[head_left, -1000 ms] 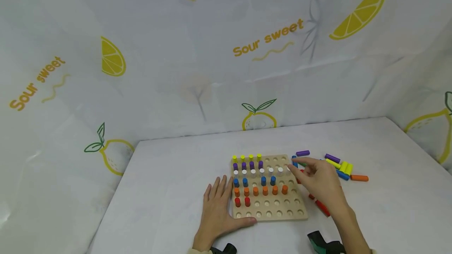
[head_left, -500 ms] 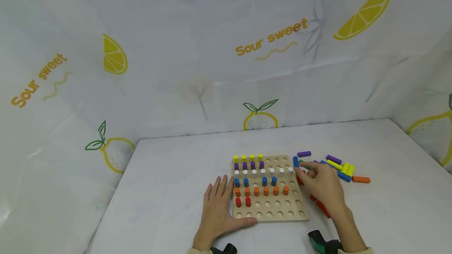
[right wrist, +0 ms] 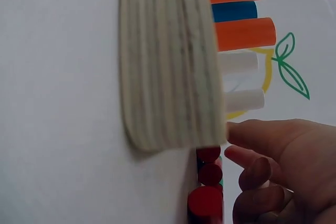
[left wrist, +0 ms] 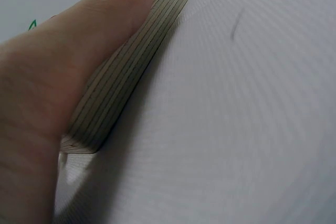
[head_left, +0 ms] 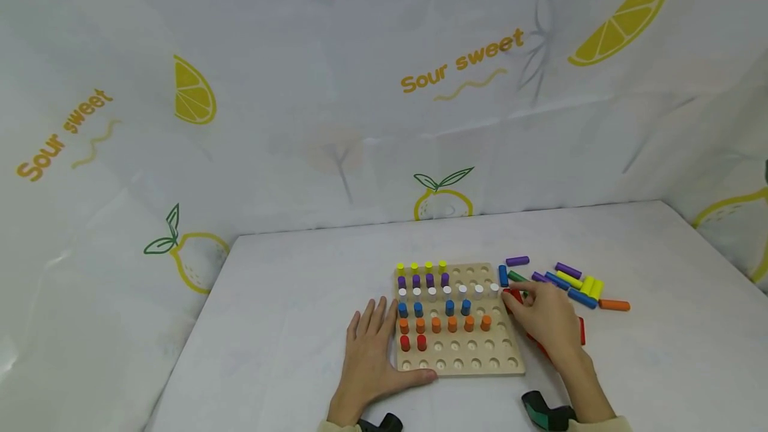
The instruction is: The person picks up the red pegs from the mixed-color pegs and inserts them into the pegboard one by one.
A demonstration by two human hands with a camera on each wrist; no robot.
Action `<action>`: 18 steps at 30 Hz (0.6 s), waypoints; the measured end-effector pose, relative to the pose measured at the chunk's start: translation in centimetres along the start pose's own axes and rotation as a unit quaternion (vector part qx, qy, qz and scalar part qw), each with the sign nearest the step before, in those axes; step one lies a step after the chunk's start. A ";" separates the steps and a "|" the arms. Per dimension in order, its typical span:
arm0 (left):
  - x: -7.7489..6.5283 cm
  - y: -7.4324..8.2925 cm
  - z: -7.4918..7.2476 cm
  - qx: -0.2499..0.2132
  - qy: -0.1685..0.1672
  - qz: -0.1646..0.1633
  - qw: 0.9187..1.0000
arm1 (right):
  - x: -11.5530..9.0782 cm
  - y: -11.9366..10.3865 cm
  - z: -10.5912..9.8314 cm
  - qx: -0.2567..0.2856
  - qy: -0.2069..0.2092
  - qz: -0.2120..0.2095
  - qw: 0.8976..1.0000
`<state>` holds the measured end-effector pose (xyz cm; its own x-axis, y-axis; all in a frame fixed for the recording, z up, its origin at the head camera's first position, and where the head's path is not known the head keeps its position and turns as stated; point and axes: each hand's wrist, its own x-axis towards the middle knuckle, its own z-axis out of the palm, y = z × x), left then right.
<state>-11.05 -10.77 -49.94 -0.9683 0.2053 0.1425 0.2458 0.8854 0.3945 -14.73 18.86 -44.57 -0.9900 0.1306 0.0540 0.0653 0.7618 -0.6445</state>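
Note:
A wooden pegboard (head_left: 462, 366) lies on the table with rows of yellow, purple, white, blue, orange and red pegs upright in its holes. My left hand (head_left: 371, 352) rests along its left side, fingers straight, thumb (left wrist: 121, 3) stretched against the near edge. Beside the board's right edge, my right hand (head_left: 549, 322) reaches down to loose red pegs (right wrist: 205, 203), thumb and index fingertip slightly apart around a red peg (head_left: 511, 293). No firm grip on that peg shows. In the right wrist view the board hides the tip of the uppermost digit.
Loose pegs lie right of the board: a blue peg (head_left: 503, 276), a purple peg (head_left: 517, 261), a green peg (head_left: 517, 277), yellow pegs (head_left: 591, 287) and an orange peg (head_left: 615, 305). A patterned white sheet (head_left: 336, 119) hangs behind the table.
My right hand has moved from the last white peg, at the right end of its row, slightly down to the loose red pegs. The left hand stays put.

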 end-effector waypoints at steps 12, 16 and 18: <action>-0.1 0.2 -0.2 -0.009 0.002 -0.002 1.000 | 0.1 0.6 0.2 -0.029 -0.019 0.002 0.999; 0.0 0.2 -0.2 -0.010 -0.009 -0.009 1.000 | 0.1 0.5 -0.1 -0.034 -0.036 0.008 0.999; -0.1 0.2 -0.2 -0.009 -0.006 -0.006 1.000 | 0.1 0.5 -0.3 -0.038 -0.044 0.015 0.998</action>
<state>-10.93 -10.71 -49.66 -0.9718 0.1992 0.1262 0.2340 0.8806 0.4121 -14.81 19.39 -44.66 -0.9945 0.0998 -0.0330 0.1002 0.8046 -0.5853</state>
